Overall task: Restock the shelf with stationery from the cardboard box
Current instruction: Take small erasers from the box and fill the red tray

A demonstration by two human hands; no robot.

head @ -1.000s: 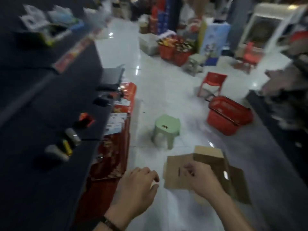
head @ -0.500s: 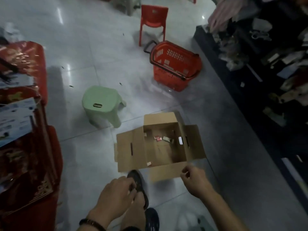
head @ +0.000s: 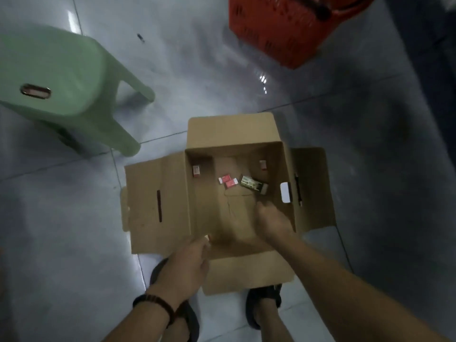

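Head view: the right hand (head: 271,222) reaches down inside the cardboard box (head: 162,206). Its forearm slants in over the box's near wall, knuckles up, fingertips just short of a green pack (head: 249,184) on the box floor. Motion blur hides whether its fingers are curled or straight. The left hand (head: 187,262) rests at the box's near-left corner with fingers touching the rim; its grip is unclear. Two red-and-white packs (head: 228,181) lie mid-floor in the box, beside the green pack.

A green plastic stool (head: 61,77) and a red shopping basket (head: 283,28) stand on glossy floor tiles (head: 197,77).
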